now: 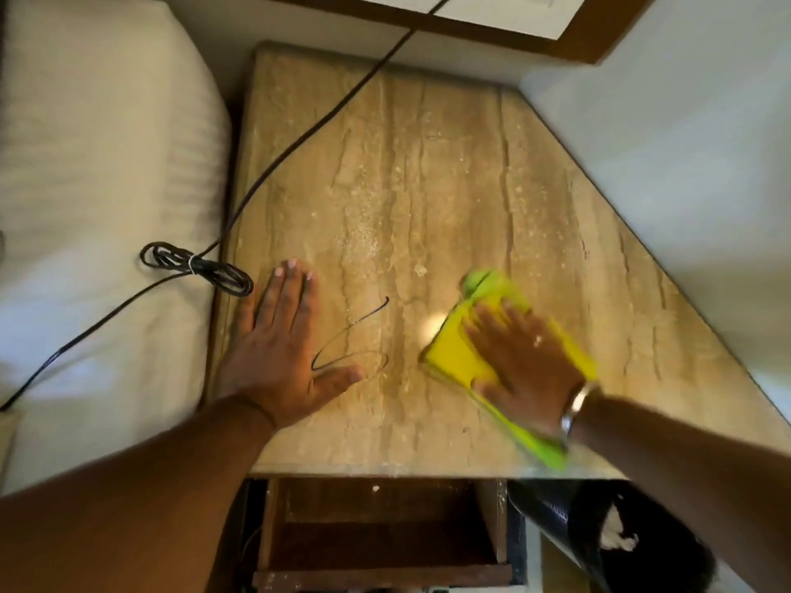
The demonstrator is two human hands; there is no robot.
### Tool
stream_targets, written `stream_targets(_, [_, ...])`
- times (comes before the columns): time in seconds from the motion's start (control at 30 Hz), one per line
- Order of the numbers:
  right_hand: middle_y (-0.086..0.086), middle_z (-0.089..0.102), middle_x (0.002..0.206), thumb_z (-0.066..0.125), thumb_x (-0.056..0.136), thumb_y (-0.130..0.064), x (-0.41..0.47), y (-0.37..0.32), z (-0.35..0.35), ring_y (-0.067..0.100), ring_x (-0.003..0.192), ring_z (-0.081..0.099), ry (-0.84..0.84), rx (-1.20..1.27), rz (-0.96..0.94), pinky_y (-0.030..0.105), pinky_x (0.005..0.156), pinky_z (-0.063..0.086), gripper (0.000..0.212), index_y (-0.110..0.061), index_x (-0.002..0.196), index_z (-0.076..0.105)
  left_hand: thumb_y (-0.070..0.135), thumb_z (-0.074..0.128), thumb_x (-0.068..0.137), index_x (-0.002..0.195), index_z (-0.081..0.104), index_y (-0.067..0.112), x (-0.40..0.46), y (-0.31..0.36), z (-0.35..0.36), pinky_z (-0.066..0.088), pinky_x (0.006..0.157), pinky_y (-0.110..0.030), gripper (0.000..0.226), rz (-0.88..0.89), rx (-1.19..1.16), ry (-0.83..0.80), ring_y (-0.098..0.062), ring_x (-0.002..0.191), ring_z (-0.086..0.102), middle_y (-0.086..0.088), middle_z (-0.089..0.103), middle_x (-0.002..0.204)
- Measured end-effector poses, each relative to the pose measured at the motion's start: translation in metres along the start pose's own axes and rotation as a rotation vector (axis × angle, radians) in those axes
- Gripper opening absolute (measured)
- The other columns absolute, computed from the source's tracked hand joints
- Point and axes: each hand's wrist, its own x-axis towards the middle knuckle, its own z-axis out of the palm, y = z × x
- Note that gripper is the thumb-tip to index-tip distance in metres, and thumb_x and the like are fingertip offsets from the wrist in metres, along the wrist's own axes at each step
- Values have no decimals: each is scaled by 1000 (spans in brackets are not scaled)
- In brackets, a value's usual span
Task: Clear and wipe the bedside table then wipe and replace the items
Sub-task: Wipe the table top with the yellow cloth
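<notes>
The bedside table [428, 173] has a tan, streaked stone top with no items standing on it. My right hand [522, 357] presses flat on a folded yellow-green cloth [453, 357] at the table's near right. My left hand [282, 353] lies flat, fingers spread, on the near left of the top, holding nothing. A thin dark wire loop [351, 348] lies on the stone between thumb and cloth.
A dark cable [325, 117] runs diagonally across the table's far left to a coiled bundle [197, 267] on the white bed [94, 207]. White walls [685, 164] close the right side. Below the front edge, an open wooden shelf [376, 528] and a black mesh bin [569, 524].
</notes>
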Motion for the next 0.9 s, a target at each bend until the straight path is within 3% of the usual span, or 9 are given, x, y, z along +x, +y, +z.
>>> stream_targets(0.07, [12, 27, 154, 23, 86, -62, 61, 40, -17, 43, 137, 28, 13, 20, 249, 60, 103, 32, 73, -20, 146, 27, 93, 15, 77, 157, 11, 2, 0, -2, 1, -7, 122, -45, 121, -3, 1, 9, -31, 153, 5, -20, 5, 165])
stream_targets(0.13, [9, 14, 158, 19, 85, -61, 123, 70, -39, 41, 142, 15, 45, 73, 406, 57, 109, 19, 75, -22, 149, 20, 94, 17, 76, 156, 12, 1, 0, -3, 3, -6, 122, -46, 123, -5, -5, 10, -33, 153, 5, -21, 5, 165])
stream_targets(0.27, [7, 0, 160, 25, 93, -55, 206, 38, -66, 39, 144, 0, 68, 80, 422, 53, 114, 6, 69, -23, 151, 6, 96, 20, 74, 157, 8, 0, -1, -3, 6, -8, 123, -44, 128, -15, -38, 26, -33, 154, 2, -22, 2, 165])
stream_targets(0.33, [8, 3, 160, 27, 91, -54, 187, -6, -56, 38, 144, 3, 105, 39, 250, 54, 115, 9, 70, -23, 151, 9, 97, 20, 73, 156, 10, -2, -1, -2, 5, -5, 124, -45, 130, -28, -54, 26, -34, 154, 3, -23, 3, 165])
stream_targets(0.47, [7, 16, 158, 37, 87, -57, 21, -44, -13, 36, 144, 13, 30, 22, -75, 54, 113, 15, 73, -24, 149, 21, 97, 21, 73, 156, 12, -3, -2, -2, 5, 6, 123, -52, 130, -21, -67, 7, -34, 153, 7, -23, 4, 165])
stream_targets(0.6, [15, 30, 152, 16, 90, -65, -39, 42, 0, 36, 141, 13, -113, 2, 98, 57, 105, 26, 72, -25, 149, 17, 98, 21, 72, 156, 10, -2, 0, -2, 5, 8, 122, -52, 130, -15, -27, -3, -33, 153, 6, -21, 2, 165])
stream_targets(0.67, [19, 28, 152, 14, 90, -63, 12, 70, -9, 45, 137, 22, -59, 45, 292, 62, 101, 32, 72, -19, 147, 23, 98, 22, 71, 156, 10, -2, 0, -1, 6, 9, 122, -53, 132, -15, -31, -1, -34, 153, 6, -21, 2, 165])
stream_targets(0.77, [17, 16, 156, 15, 88, -59, 125, 82, -40, 45, 140, 14, 83, 115, 543, 58, 111, 18, 74, -16, 148, 19, 98, 25, 70, 156, 11, -2, -1, -1, 6, 9, 122, -52, 133, -14, -35, 11, -34, 153, 5, -22, 1, 165])
stream_targets(0.9, [9, 3, 159, 19, 93, -56, 261, 60, -84, 38, 144, -1, 120, 150, 603, 51, 115, 4, 68, -21, 150, 8, 99, 30, 69, 156, 8, -1, 0, -3, 9, 12, 120, -52, 135, -15, -20, 29, -34, 153, 8, -21, 1, 165])
